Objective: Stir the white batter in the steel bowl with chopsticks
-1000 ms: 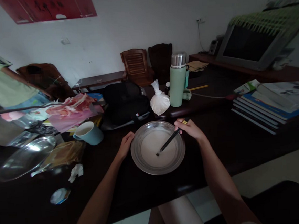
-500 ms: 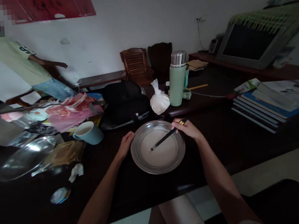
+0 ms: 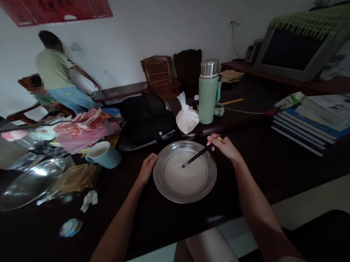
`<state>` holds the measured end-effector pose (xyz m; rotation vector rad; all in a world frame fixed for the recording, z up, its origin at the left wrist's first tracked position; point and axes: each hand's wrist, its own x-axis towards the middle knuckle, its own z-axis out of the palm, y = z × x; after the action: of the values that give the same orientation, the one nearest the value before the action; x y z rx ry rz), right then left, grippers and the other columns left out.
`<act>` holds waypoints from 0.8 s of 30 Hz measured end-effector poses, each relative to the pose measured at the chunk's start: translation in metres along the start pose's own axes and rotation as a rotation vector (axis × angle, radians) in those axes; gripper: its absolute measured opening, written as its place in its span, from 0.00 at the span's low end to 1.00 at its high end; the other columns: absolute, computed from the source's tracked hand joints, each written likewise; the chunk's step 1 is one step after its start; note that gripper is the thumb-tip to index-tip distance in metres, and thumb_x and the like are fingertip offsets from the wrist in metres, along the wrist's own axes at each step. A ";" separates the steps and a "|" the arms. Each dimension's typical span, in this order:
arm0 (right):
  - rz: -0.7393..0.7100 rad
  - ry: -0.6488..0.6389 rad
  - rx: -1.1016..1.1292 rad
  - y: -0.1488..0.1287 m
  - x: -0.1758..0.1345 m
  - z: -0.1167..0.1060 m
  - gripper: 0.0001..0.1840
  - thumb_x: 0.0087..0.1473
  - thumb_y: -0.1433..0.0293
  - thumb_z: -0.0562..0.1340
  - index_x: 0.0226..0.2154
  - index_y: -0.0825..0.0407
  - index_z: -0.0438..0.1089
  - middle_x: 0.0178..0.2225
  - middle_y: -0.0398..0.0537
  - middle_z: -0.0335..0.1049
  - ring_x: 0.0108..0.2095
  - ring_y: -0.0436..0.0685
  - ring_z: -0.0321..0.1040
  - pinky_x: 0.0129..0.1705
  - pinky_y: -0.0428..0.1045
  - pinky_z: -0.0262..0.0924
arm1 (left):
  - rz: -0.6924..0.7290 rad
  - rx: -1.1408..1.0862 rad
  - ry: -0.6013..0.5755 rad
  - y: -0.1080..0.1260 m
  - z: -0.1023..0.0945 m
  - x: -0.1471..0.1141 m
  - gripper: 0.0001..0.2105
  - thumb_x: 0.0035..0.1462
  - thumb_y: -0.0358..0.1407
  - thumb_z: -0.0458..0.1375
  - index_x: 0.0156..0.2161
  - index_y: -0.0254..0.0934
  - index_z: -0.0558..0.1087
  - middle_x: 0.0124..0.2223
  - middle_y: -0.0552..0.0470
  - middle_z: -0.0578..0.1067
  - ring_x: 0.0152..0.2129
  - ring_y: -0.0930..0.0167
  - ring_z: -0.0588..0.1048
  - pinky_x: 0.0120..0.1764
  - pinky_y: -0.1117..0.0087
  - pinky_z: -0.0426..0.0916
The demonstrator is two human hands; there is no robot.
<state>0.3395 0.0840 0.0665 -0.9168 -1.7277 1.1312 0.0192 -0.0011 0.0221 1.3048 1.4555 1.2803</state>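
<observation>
- Evidently, our right hand has dark chopsticks within closed fingers, slanted to reach pale liquid.
- Our left hand, grip unclear, touches the steel bowl on the worktop, likely steadying it.

Can't see the exact grip of the left hand on the steel basin, with fingertips lost against the rim. Can't count the black chopsticks, perhaps a pair, partly covered by the right hand. Can't see the basin's floor under the milky liquid. Can't see the base of the small dark bottle, hidden behind the tied plastic bag. Can't read the characters on the red banner, cropped at the top, far left. Can't name the small white-and-blue object, near left, too blurred. Can't follow the book stack beyond the right edge.
</observation>
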 end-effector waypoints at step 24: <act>-0.002 -0.023 0.013 0.000 -0.001 0.004 0.30 0.51 0.41 0.61 0.21 0.51 0.73 0.15 0.40 0.61 0.21 0.51 0.62 0.29 0.48 0.57 | -0.014 -0.005 0.004 -0.003 0.000 0.000 0.27 0.49 0.61 0.60 0.23 0.38 0.61 0.23 0.59 0.58 0.23 0.74 0.56 0.26 0.73 0.53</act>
<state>0.3366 0.0819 0.0652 -0.8967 -1.7374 1.1549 0.0186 -0.0012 0.0195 1.2880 1.4609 1.2773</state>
